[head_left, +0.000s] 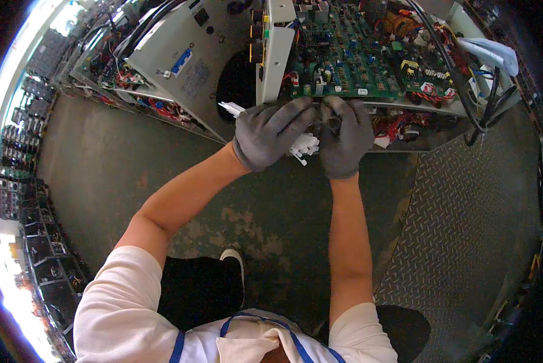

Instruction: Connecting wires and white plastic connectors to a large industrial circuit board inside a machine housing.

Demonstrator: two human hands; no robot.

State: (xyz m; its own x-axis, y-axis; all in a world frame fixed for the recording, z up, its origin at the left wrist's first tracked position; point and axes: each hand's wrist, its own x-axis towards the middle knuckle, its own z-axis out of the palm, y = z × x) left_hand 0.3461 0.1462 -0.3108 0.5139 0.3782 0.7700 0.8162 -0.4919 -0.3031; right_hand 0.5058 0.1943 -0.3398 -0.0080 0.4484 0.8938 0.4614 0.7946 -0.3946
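Gloved hands meet at the edge of an open electronics unit

In the head view, the left hand [276,133], in a grey glove, is curled around a bundle of white strips [303,146], whose ends stick out on both sides of it. The right hand [346,138], also gloved, is just beside it with fingers bent; whether it grips anything cannot be told. Both hands are at the near edge of a green circuit board [344,60], set beside an upright pale metal panel [276,63]. Red wires [397,126] run below the board. A black cable [450,54] arches over its right side, near a folded white sheet [492,53]. Tread plate [459,224] covers the floor at right.
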